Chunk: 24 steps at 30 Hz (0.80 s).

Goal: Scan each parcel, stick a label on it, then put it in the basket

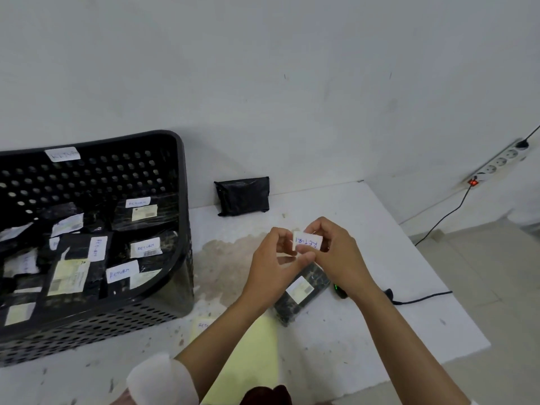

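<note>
The black perforated plastic basket (181, 200) stands on the left of the white bench (365, 331) and already contains many black wrapped parcels, most bearing a white "RETURN" label. These parcels count as finished.

One small black wrapped parcel (301, 293) lies flat on the bench, directly below the hands, with a printed shipping slip facing up. It carries no handwritten label yet. Above it, the left hand (271, 264) and the right hand (339, 258) both pinch a white paper "RETURN" label (306, 242) between curled fingertips, apparently separating it from its backing. Whether this parcel has been scanned cannot be determined. A black scanner (340, 291) with a green light lies just right of the parcel, partly hidden by the right wrist.

A second black wrapped parcel (242, 197) leans against the far wall, unlabelled on its visible side.

A pale yellow label sheet (251, 352) lies near, under the left forearm.

Remaining: label and basket the near parcel, then process the far one.
</note>
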Each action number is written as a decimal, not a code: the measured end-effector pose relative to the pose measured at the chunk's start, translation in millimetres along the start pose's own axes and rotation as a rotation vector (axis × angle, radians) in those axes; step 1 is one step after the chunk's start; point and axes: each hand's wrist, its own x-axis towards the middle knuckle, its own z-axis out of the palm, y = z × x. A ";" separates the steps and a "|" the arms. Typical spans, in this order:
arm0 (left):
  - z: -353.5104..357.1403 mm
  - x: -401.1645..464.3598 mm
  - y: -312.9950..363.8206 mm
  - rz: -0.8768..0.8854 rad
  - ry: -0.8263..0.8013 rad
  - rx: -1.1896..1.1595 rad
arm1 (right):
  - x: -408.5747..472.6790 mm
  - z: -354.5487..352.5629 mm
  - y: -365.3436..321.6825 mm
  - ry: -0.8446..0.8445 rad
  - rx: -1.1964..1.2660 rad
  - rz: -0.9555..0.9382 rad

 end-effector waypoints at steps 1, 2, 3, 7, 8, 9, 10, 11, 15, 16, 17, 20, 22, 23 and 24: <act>6.4 3.9 1.3 -0.015 0.007 -0.035 | 4.1 -4.9 2.8 -0.022 -0.009 -0.011; 10.6 7.3 1.6 -0.027 0.022 -0.079 | 7.3 -9.7 5.0 -0.045 -0.003 -0.019; 13.6 10.4 1.5 -0.036 0.037 -0.123 | 9.8 -13.9 7.6 -0.075 0.015 -0.025; 28.0 21.3 -3.6 -0.043 0.079 -0.084 | 20.4 -27.6 26.1 -0.249 0.031 -0.051; 31.4 22.5 -4.8 -0.035 0.095 -0.040 | 22.2 -28.8 31.0 -0.286 0.039 -0.048; 35.5 24.0 -6.2 -0.037 0.121 -0.020 | 25.7 -29.7 36.4 -0.314 0.042 -0.042; 39.1 24.9 -8.0 -0.049 0.157 -0.019 | 29.1 -29.8 41.4 -0.328 0.044 -0.034; 42.3 25.7 -10.4 -0.077 0.199 -0.041 | 32.9 -29.1 46.3 -0.330 0.061 -0.020; 49.8 28.4 -19.7 -0.257 0.161 -0.163 | 46.5 -21.6 58.7 -0.244 0.383 0.119; 52.3 28.0 -23.0 -0.273 0.121 -0.220 | 49.5 -19.2 60.9 -0.250 0.432 0.141; 54.1 28.1 -25.3 -0.278 0.101 -0.275 | 52.2 -16.4 62.5 -0.272 0.475 0.162; 54.7 31.6 -29.7 -0.268 0.177 -0.352 | 58.8 -4.8 63.1 -0.356 0.586 0.223; 51.1 35.6 -30.8 -0.264 0.250 -0.371 | 64.1 4.4 65.0 -0.369 0.599 0.236; 48.9 36.6 -32.1 -0.257 0.266 -0.376 | 66.1 8.9 66.8 -0.362 0.594 0.235; 47.3 37.0 -34.4 -0.253 0.280 -0.372 | 68.0 12.6 69.8 -0.356 0.590 0.243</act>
